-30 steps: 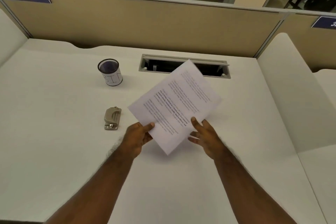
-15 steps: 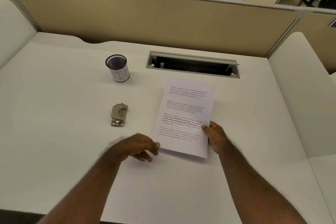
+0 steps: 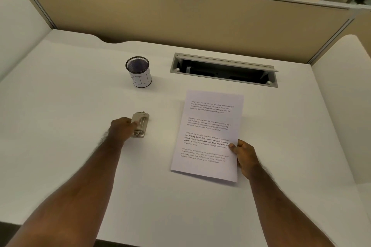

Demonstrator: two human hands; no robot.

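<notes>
A printed sheet of paper [image 3: 208, 136] lies flat on the white desk [image 3: 80, 106], right of centre. My right hand [image 3: 244, 156] pinches its right edge, thumb on top of the page. A small beige hole punch [image 3: 141, 124] sits on the desk to the left of the sheet. My left hand [image 3: 122, 129] grips the punch from its left side, fingers curled round it and hiding part of it.
A black mesh pen cup [image 3: 139, 71] with a white label stands behind the punch. An open cable slot [image 3: 224, 70] is set into the desk behind the paper. Tan partition walls [image 3: 180, 16] and white side panels enclose the desk.
The sheet was lowered from the air and laid flat. My left hand let go of its lower left corner and moved left and forward onto the hole punch. My right hand stays on the edge.
</notes>
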